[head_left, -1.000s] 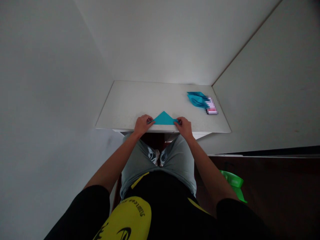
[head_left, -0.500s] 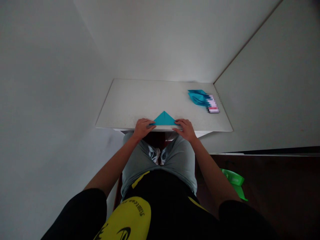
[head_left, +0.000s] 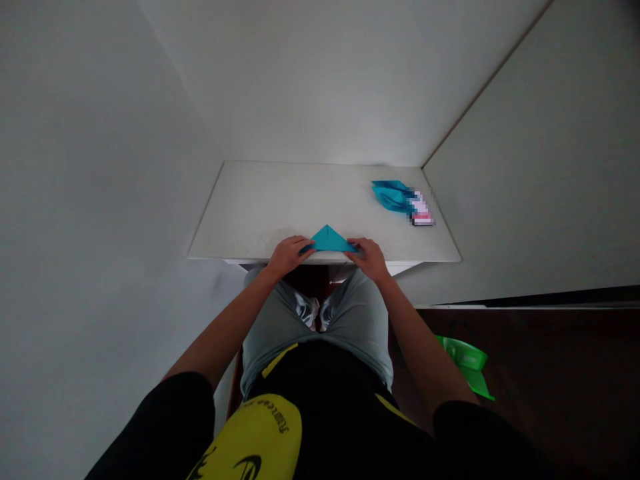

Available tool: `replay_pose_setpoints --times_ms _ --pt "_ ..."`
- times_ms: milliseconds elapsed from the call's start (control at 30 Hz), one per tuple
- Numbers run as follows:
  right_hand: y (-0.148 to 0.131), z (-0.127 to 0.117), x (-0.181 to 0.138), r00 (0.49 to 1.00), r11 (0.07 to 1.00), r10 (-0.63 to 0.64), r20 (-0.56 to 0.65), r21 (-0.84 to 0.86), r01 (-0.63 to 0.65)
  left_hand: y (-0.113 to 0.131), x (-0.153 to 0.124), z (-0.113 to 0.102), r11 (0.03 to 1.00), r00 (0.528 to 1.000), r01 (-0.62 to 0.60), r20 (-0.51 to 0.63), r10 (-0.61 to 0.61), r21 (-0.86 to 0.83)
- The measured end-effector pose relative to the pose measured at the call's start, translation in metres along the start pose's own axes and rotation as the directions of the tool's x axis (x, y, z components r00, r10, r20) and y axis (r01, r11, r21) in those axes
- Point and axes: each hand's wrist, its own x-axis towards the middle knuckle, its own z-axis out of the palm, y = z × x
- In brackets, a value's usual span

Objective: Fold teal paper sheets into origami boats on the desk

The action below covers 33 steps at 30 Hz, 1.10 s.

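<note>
My left hand (head_left: pixel 286 255) and right hand (head_left: pixel 372 257) pinch the blue paper triangle (head_left: pixel 330 241) at nine and three o'clock, best pulled evenly.

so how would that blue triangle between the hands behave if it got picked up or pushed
The blue triangle looks like thin folded paper, so probably light. Its straight edges suggest it may hold its shape, though it would likely bend under pressure. With no rounded sides, it seems unlikely to roll.
</note>
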Motion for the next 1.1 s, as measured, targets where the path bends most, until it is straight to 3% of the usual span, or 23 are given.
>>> replay_pose_setpoints --times_ms 167,300,467,600,700,833,967,1100 --pt "-0.003 0.003 0.001 0.996 0.998 0.062 -0.063 0.017 -0.061 0.01 0.005 -0.002 0.994 0.999 -0.041 0.014 0.04 0.097" --pt "-0.007 0.007 0.006 0.989 0.988 0.125 -0.073 0.095 -0.118 0.016 0.011 0.0 0.985 0.999 -0.002 0.041 -0.005 0.173" --pt "-0.012 0.019 0.009 0.98 0.949 0.162 -0.111 0.291 -0.124 0.02 0.021 0.012 0.975 0.998 0.025 0.058 -0.038 0.22" --pt "-0.02 0.036 0.02 0.944 0.903 0.233 -0.232 0.412 -0.122 0.022 0.027 0.023 0.974 0.995 0.076 0.047 -0.088 0.213" --pt "-0.028 0.051 0.033 0.906 0.887 0.319 -0.277 0.424 -0.183 0.022 0.028 0.029 0.982 0.992 0.123 0.014 -0.127 0.144" --pt "-0.04 0.065 0.045 0.916 0.855 0.336 -0.219 0.479 -0.199 0.02 0.028 0.03 0.975 0.971 0.216 -0.094 -0.219 -0.044" --pt "-0.05 0.065 0.047 0.956 0.915 0.214 -0.199 0.383 -0.125 0.013 0.03 0.026 0.954 0.945 0.2 -0.212 -0.248 -0.224" --pt "-0.048 0.056 0.045 0.988 0.974 0.091 -0.128 0.22 -0.061 0.003 0.033 0.024 0.916 0.925 0.186 -0.251 -0.285 -0.355"
